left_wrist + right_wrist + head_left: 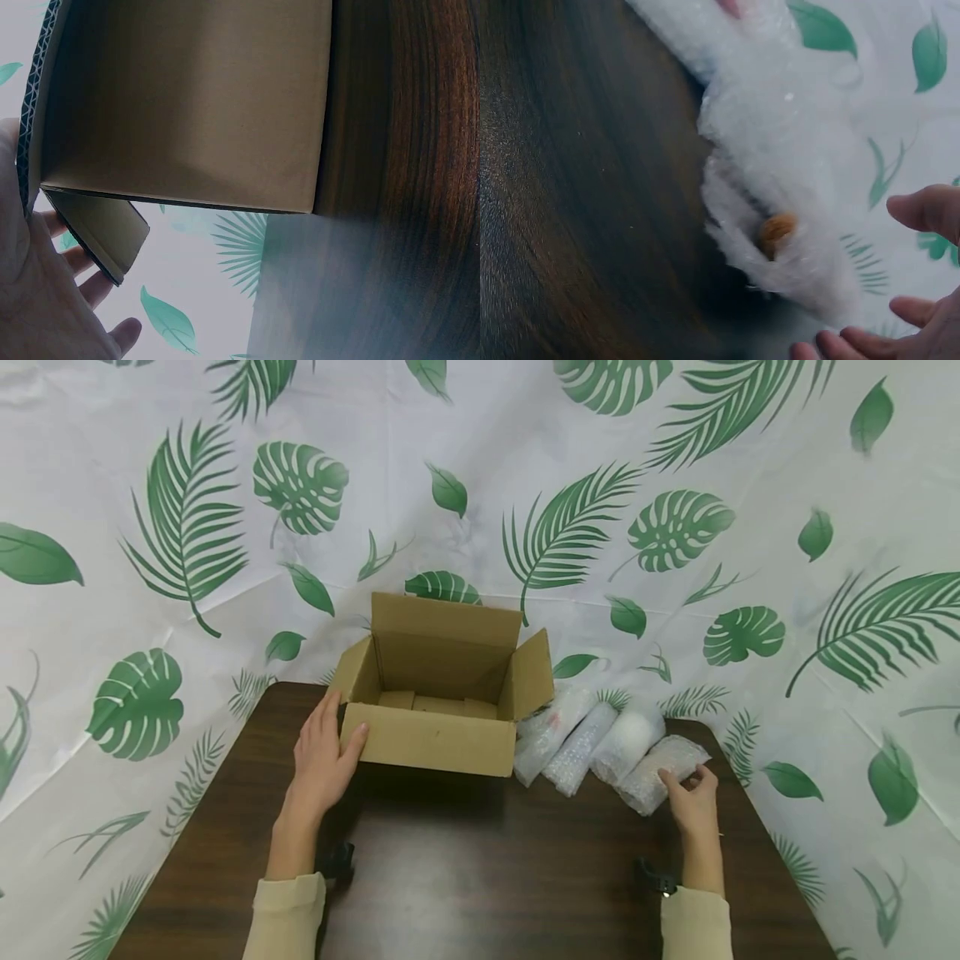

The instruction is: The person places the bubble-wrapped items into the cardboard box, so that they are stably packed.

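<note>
A cardboard box [438,735] with its flaps raised stands at the table's back; cardboard shows at its bottom. My left hand [324,760] rests at its front left corner, thumb on the front flap and relaxed fingers along the side flap [105,232]. To the box's right lie several bubble-wrapped items side by side. My right hand [693,797] is beside the rightmost bubble-wrapped item [660,772], thumb and fingers apart at its end. In the right wrist view, an orange-brown round end [778,231] shows inside the wrap; the rest of the contents is hidden.
The dark wooden table [450,877] reaches back to a white cloth [480,468] printed with green leaves. Other wrapped items [577,752] lie between the box and the rightmost one. Dark bands [656,877] sit on both wrists.
</note>
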Tool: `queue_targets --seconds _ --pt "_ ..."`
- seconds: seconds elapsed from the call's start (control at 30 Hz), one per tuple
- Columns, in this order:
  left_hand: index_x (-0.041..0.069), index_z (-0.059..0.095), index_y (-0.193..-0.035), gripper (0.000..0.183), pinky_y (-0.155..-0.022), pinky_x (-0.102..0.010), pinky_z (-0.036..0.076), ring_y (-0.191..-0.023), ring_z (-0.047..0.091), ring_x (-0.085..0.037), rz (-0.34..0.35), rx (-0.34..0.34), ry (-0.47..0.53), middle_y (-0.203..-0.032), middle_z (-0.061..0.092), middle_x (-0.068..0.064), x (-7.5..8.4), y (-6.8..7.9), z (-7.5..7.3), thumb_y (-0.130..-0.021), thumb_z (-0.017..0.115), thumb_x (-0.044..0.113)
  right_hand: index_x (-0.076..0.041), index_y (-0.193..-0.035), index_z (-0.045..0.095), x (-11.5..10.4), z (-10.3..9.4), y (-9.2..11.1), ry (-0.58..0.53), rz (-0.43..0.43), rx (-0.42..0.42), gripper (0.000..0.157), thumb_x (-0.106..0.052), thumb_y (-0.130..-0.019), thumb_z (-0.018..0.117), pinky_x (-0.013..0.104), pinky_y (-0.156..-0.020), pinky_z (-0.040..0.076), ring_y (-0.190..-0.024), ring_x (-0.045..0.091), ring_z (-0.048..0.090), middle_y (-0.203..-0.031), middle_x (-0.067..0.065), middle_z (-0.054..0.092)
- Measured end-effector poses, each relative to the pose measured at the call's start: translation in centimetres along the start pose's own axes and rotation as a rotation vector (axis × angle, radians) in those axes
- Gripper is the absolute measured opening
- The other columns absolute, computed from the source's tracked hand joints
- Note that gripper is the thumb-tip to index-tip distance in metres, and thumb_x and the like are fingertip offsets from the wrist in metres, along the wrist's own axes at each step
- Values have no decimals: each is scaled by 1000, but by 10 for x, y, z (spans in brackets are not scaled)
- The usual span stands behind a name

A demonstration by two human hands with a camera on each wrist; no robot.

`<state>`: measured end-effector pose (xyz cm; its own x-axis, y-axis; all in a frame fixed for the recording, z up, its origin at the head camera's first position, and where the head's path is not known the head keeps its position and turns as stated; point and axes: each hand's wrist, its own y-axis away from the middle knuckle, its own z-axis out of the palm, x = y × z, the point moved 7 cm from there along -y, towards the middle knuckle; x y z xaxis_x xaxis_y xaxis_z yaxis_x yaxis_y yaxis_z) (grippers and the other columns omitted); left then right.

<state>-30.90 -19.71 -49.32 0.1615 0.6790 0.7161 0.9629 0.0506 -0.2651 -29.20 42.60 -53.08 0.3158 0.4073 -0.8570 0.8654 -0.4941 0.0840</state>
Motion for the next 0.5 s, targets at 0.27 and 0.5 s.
queue_targets --seconds 0.27,0.5 --pt "11 13 -174 80 -123 -77 15 -162 16 -51 3 1 3 -179 15 -22 -2 2 2 -113 47 50 -3 -170 -10 25 12 -21 -144 159 -79 102 -40 -106 62 30 -88 52 -152 52 32 -170 42 11" --pt "13 13 -174 80 -123 -76 14 -163 15 -49 1 1 7 -179 15 -20 -1 1 0 -113 47 52 -5 -170 -14 39 8 -46 -232 258 -37 106 -48 -106 58 58 -127 34 -161 47 25 -176 31 -1"
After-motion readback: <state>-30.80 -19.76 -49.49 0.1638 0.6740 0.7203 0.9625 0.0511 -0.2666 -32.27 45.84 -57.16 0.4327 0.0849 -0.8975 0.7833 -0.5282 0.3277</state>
